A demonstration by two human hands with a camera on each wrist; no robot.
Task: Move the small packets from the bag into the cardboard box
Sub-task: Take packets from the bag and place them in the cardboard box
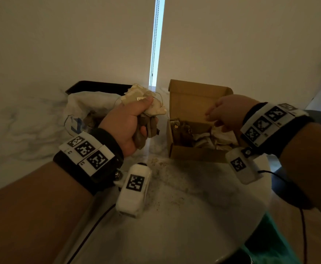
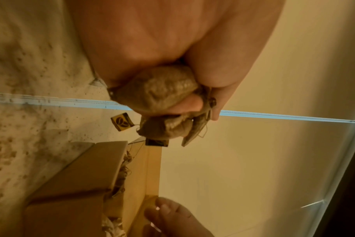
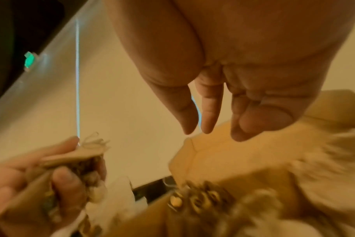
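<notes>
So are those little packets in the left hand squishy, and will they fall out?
Probably squishy: the small packets bulge and crumple inside the left hand. They look light, since one hand holds a whole bunch. Some could slip, because strings and tags dangle loose below the fingers. Loose crumbs on the table hint that they may tear easily.

Dim, warm-toned room, lit by one thin strip of daylight.

From my head view the only bright source is the blue-white slit point(image 1: 157, 40) between the blinds; its glare runs down the table point(image 1: 174, 206), while my forearms sit in shadow and straight lines bow at the edges. My left wrist view is orange-tinted, sharp on the packets point(image 2: 160, 96). My right wrist view is smeared: the box point(image 3: 223, 154) and its contents blur, and my right hand point(image 3: 233, 80) is soft.
</notes>
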